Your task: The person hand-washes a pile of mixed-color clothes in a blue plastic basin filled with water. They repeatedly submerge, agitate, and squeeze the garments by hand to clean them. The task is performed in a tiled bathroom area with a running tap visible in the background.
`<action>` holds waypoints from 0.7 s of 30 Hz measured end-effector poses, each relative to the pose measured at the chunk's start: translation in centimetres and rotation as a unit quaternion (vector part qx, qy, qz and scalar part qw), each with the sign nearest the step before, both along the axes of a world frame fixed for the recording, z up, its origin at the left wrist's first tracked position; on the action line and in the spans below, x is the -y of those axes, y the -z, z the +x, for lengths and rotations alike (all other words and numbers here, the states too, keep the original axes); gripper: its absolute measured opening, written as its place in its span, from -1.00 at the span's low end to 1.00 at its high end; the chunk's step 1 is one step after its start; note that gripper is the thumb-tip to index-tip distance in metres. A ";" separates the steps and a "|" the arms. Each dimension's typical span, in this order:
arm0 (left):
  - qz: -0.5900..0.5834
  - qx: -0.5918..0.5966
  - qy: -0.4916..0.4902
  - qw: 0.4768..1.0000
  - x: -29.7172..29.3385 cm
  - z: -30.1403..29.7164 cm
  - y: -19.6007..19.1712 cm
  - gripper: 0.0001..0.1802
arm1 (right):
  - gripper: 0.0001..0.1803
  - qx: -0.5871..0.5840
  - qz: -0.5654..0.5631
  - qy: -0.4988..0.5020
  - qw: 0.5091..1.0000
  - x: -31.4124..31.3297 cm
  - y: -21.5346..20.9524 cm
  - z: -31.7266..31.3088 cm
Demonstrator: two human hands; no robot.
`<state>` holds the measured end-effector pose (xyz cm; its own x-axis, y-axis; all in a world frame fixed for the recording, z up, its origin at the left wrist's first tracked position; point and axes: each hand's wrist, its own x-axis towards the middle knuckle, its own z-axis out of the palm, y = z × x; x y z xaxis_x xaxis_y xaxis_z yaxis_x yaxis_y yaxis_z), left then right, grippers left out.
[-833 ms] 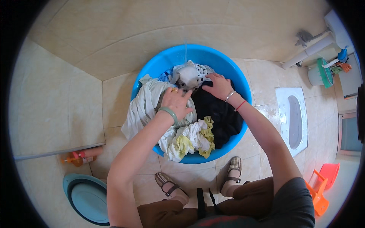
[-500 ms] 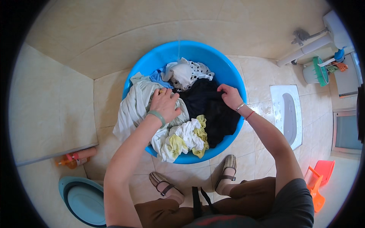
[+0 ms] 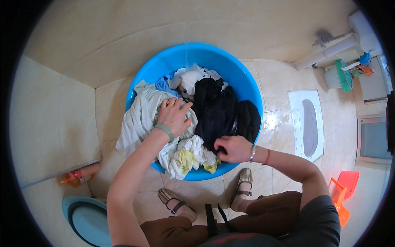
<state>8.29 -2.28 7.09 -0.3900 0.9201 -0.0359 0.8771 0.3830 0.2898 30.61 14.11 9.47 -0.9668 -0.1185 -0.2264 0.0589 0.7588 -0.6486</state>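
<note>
A large blue tub [image 3: 164, 58] full of laundry stands on the floor in front of me. With its fingers spread, my left hand [image 3: 173, 118] lies on a pale greenish-white garment [image 3: 138, 113] that hangs over the tub's left rim. My right hand [image 3: 235, 149] is closed on the near edge of a black garment [image 3: 214, 109], by the tub's front right; its fingertips are partly hidden. Between my hands and the front rim lies a bunched white and yellow garment [image 3: 186, 159]. At the back are a blue cloth [image 3: 163, 84] and a white cloth with black dots [image 3: 210, 74].
A thin water stream [image 3: 186, 53] falls into the tub's back. Right of it, a white squat toilet [image 3: 307, 123] is set in the tiled floor. A teal basin [image 3: 88, 222] and bottles [image 3: 80, 175] are at left, an orange plastic item [image 3: 340, 201] at right.
My right hand has moved from the tub's right side toward its front, and the black garment is bunched differently, with a fold raised over the dotted cloth. My left hand stays on the pale garment.
</note>
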 end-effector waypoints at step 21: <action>0.058 -0.111 -0.089 0.988 3.8 -0.8 -7.6 0.15 | -0.65 0.191 0.149 -0.058 0.969 -3.8 6.8 -5.6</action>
<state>7.49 -6.05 14.73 -0.5317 0.8295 0.1708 0.8462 0.5117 0.1488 24.99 17.95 2.71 -0.7906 -0.0954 -0.6048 0.1548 0.9246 -0.3481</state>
